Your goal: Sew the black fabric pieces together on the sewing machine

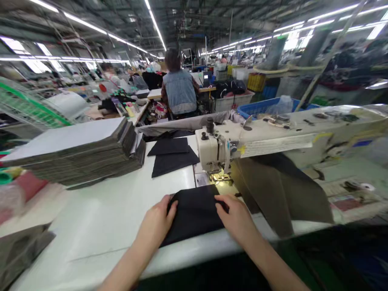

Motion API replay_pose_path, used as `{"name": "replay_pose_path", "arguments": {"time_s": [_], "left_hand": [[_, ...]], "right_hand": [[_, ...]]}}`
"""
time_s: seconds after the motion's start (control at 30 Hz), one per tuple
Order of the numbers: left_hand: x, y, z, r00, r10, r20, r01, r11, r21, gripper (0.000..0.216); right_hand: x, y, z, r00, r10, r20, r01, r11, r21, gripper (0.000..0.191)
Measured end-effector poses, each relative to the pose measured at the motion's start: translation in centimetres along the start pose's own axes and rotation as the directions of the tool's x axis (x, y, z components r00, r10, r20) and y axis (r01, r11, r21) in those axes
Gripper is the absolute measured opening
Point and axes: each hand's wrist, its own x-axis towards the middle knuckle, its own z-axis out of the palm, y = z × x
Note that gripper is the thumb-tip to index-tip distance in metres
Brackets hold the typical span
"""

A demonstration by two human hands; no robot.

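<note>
A white table fills the foreground; a cream sewing machine stands on it; a thick stack of grey panels lies to the left; the black cloth lies just before the machine's needle area; the left hand and right hand pinch its opposite side edges between thumb and fingers.

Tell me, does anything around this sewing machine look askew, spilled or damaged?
I see nothing clearly spilled or damaged. Slightly askew: the loose black pieces beyond the left hand, beside the sewing machine, overlap at uneven angles. The tall stack farther left looks ragged at its right end, its layers not lining up.
</note>
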Motion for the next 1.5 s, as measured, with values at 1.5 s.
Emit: {"name": "replay_pose_path", "arguments": {"time_s": [1.5], "left_hand": [[-1.4, 1.9, 2.4, 0.891, 0.425, -0.158, -0.389, 0.895, 0.217, 0.046]], "right_hand": [[0.7, -0.2, -1.8, 0.9, -0.379, 0.217, 0.434, 0.831, -0.349, 0.021]]}}
